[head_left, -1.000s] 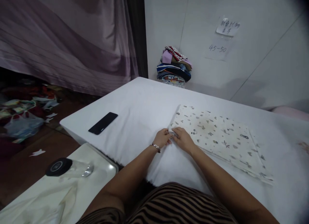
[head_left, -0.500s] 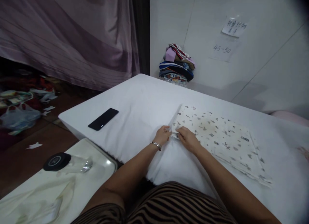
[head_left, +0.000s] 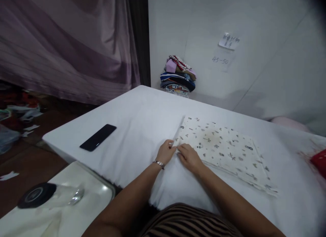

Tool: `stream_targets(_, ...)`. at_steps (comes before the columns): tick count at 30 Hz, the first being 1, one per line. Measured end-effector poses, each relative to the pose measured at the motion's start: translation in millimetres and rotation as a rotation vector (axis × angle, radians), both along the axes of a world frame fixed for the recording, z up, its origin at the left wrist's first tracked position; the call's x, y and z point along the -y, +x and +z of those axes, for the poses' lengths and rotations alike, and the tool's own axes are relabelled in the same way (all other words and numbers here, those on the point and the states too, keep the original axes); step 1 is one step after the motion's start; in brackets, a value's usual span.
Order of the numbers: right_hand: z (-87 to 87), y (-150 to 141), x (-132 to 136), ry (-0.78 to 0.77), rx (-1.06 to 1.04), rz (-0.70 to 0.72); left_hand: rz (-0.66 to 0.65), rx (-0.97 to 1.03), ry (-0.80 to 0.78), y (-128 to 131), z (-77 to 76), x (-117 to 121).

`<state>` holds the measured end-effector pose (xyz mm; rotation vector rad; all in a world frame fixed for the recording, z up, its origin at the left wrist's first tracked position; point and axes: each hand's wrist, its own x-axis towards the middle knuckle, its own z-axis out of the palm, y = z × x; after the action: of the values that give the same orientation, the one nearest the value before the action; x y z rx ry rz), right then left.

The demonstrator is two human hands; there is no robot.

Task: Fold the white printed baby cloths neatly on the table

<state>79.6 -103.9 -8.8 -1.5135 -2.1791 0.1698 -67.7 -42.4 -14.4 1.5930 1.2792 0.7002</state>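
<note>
A white cloth with a small grey print (head_left: 219,145) lies folded flat on the white-covered table (head_left: 142,107). A brownish stain shows near its middle. At the cloth's near left corner, my left hand (head_left: 165,152) pinches the edge between thumb and fingers; a metal bracelet circles that wrist. My right hand (head_left: 188,157) is right beside it, its fingers closed on the same corner. Both hands almost touch. The cloth's layered near edge runs off to the right, past my right forearm.
A black phone (head_left: 98,137) lies on the table's left part. Lower left, a clear bottle with a black lid (head_left: 38,195) rests on a pale stand (head_left: 94,182). Folded clothes (head_left: 178,75) are stacked by the wall. Something red (head_left: 319,164) sits at the right edge.
The view has shifted, so the table and cloth appear lower and further left. Both hands remain at the cloth's corner, now closer together. The red thing has come into view.
</note>
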Motion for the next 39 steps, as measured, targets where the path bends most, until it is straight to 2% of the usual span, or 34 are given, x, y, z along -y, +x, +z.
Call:
stream_targets(4, -4.6, 15.3, 17.9, 0.073, 0.031, 0.001, -0.008, -0.232, 0.148, -3.3, 5.5, -0.7)
stream_targets(9, -3.0, 60.7, 58.9, 0.083, 0.081, -0.100, -0.036, -0.416, 0.170, -4.1, 14.0, -0.7)
stream_targets(13, 1.7, 123.3, 110.7, 0.080, 0.105, -0.295, -0.052, -0.476, 0.171, -3.6, 15.4, -3.5)
stream_targets(17, -6.1, 189.0, 177.1, 0.087, 0.097, -0.552, -0.072, -0.495, 0.174, -3.0, 13.2, -8.8)
stream_targets(20, -13.8, 220.2, 216.8, 0.106, 0.050, -0.673, -0.074, -0.513, 0.162, -1.3, 13.7, -11.9)
stream_targets(22, -14.9, 231.2, 230.1, 0.096, -0.036, -0.741, -0.085, -0.532, 0.153, 0.5, 15.9, -12.5)
stream_targets(25, -9.3, 243.0, 229.6, 0.049, -0.232, -0.963, -0.106, -0.573, 0.153, 3.6, 20.2, -11.7)
stream_targets(28, -0.4, 258.8, 213.6, -0.098, -0.372, -1.182, -0.127, -0.623, 0.158, 6.7, 23.4, -10.6)
stream_targets(33, 8.9, 283.4, 180.7, -0.282, -0.439, -1.230, -0.162, -0.654, 0.167, 10.9, 29.2, -11.9)
stream_targets(39, 18.7, 285.0, 156.8, -0.448, -0.583, -1.282, -0.173, -0.658, 0.147, 18.6, 31.7, -24.6)
